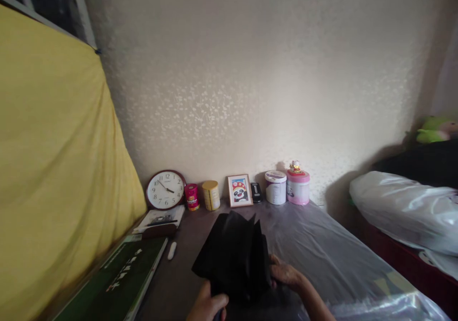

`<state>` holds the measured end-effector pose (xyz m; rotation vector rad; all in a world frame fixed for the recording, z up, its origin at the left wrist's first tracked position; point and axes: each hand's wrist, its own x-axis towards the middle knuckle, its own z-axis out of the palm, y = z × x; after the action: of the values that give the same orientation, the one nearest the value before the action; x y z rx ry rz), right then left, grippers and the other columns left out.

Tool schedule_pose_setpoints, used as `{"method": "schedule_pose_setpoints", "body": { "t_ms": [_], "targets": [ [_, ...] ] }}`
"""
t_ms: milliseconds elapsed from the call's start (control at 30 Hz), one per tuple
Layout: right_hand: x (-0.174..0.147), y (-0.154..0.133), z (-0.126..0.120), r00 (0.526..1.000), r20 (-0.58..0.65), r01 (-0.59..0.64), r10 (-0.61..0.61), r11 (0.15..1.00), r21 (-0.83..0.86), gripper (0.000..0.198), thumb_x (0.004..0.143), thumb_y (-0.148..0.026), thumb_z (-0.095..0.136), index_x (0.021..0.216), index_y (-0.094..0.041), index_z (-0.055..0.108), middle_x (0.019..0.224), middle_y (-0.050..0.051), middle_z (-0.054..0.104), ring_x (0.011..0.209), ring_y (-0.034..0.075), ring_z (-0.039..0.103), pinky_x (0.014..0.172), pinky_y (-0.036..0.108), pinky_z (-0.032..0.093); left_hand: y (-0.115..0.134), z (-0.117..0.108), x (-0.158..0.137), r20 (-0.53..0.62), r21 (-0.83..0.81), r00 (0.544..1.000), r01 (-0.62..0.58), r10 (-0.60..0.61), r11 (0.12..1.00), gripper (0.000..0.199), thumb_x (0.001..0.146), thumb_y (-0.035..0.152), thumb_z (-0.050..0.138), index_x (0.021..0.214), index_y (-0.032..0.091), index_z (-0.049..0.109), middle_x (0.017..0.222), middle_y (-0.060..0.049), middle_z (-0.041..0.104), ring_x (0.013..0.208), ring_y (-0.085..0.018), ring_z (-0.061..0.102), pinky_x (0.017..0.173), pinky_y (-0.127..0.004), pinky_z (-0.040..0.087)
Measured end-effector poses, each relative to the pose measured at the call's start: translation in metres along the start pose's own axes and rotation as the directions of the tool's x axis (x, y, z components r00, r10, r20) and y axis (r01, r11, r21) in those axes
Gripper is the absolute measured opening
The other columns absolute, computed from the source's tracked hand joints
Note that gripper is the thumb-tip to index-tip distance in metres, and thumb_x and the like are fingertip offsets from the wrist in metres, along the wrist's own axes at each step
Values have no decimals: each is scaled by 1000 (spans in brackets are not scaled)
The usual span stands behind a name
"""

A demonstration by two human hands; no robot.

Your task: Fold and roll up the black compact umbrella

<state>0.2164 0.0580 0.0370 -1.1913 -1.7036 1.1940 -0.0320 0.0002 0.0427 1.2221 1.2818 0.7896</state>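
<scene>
A black folding umbrella point(229, 254), as it appears, is held up above the table, its dark fabric in loose folds with pointed flaps at the top and right. My left hand point(209, 304) is closed around its lower end, where a dark handle-like part shows below the fabric. On the right side, my right hand point(284, 271) grips the edge of the folds, its fingertips partly hidden behind the fabric.
Along the wall stand a round clock point(165, 190), a pink tin point(192, 198), a yellow tin point(211, 196), a framed panda picture point(239, 191) and two canisters point(275, 188). A green book point(118, 278) lies left, near a small white object point(172, 251). A yellow curtain point(60, 159) borders the left.
</scene>
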Motion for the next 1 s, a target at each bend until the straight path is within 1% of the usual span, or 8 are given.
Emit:
{"method": "schedule_pose_setpoints", "body": {
  "t_ms": [100, 200, 267, 367, 500, 667, 800, 1000],
  "targets": [
    [-8, 2, -16, 978, 160, -146, 135, 988, 59, 26, 72, -39, 57, 62, -16, 62, 42, -6, 46, 36, 5, 38, 37, 15, 31, -6, 11, 10, -40, 69, 999, 4, -2, 998, 23, 67, 24, 52, 90, 20, 48, 48, 9, 48, 45, -13, 51, 45, -22, 36],
    [-23, 7, -38, 981, 87, -172, 171, 985, 7, 25, 72, -37, 57, 59, -16, 59, 43, -6, 47, 38, 5, 39, 39, 16, 31, -10, 18, 18, -61, 128, 998, 10, -2, 992, 33, 68, 21, 52, 100, 19, 49, 56, 5, 54, 53, -16, 57, 47, -24, 39],
    [-34, 12, -52, 981, 14, -195, 196, 979, -57, 27, 72, -39, 56, 56, -17, 58, 42, -5, 48, 39, 7, 41, 40, 18, 32, -11, 22, 22, -67, 236, 993, -76, 94, 969, 41, 67, 15, 52, 108, 20, 49, 77, -2, 63, 78, -20, 63, 65, -28, 47],
    [-41, 17, -65, 965, -198, -213, 174, 956, -202, 25, 70, -41, 55, 59, -19, 62, 50, -1, 59, 48, 14, 52, 46, 23, 40, -9, 28, 25, -28, 518, 958, -230, 285, 824, 60, 65, 3, 47, 123, 17, 42, 122, -11, 54, 118, -22, 48, 99, -32, 36],
    [-32, 1, -58, 814, -565, -112, -133, 919, -378, 25, 73, -39, 51, 78, -21, 68, 83, 7, 70, 79, 23, 63, 72, 32, 49, -3, 35, 21, 21, 683, 975, -176, 221, 709, 74, 65, -1, 43, 136, 10, 25, 142, -20, 29, 118, -24, 49, 97, -31, 39],
    [-8, -41, -13, 851, -392, 100, -349, 841, -532, 30, 85, -28, 41, 109, -23, 59, 93, 6, 66, 83, 19, 63, 74, 29, 50, 0, 32, 18, 52, 701, 986, -151, 161, 697, 76, 69, 6, 46, 139, 16, 20, 146, -17, 25, 118, -27, 50, 95, -34, 42],
    [15, -52, 13, 876, -224, 172, -427, 710, -683, 41, 87, -15, 34, 124, -25, 48, 102, 6, 62, 82, 17, 63, 73, 28, 50, -8, 27, 21, 114, 708, 983, -183, 144, 683, 79, 67, 12, 52, 139, 12, 22, 143, -19, 32, 132, -29, 32, 108, -37, 29],
    [43, -53, 13, 906, -119, 148, -406, 568, -809, 32, 88, -10, 32, 106, -20, 58, 92, 6, 61, 72, 15, 62, 66, 23, 48, -25, 30, 26, 120, 686, 977, -208, 174, 697, 77, 67, 10, 49, 139, 6, 22, 145, -21, 29, 132, -29, 32, 107, -34, 31]
  ]
}}
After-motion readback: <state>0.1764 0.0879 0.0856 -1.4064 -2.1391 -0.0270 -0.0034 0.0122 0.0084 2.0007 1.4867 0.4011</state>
